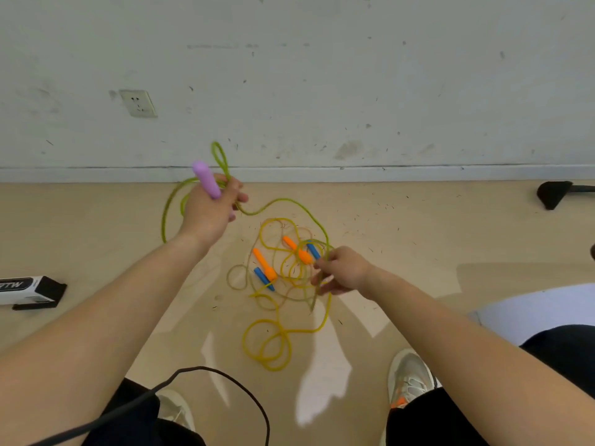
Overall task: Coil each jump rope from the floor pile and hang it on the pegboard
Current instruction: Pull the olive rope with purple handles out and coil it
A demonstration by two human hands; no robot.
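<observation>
Beige flooring meets a scuffed white wall, and the rope pile lies on the floor a little out from the baseboard, straight ahead of you. Two orange handles and two blue handles lie in its tangle, with a yellow rope trailing loops from the pile toward your feet.

Your left hand is raised up and left of the pile. Its fingers are curled round a purple handle, which points up toward the wall, and they also gather several loops of the green rope. From that fist the green rope arcs over the pile's far side to your right hand, which hovers at the pile's right edge and pinches the strand between thumb and fingertips.

Well left of the pile lies a black-and-white box. Nearer you than the pile, a black cable curves past your knees, and a pale shoe stands to the pile's near right.
</observation>
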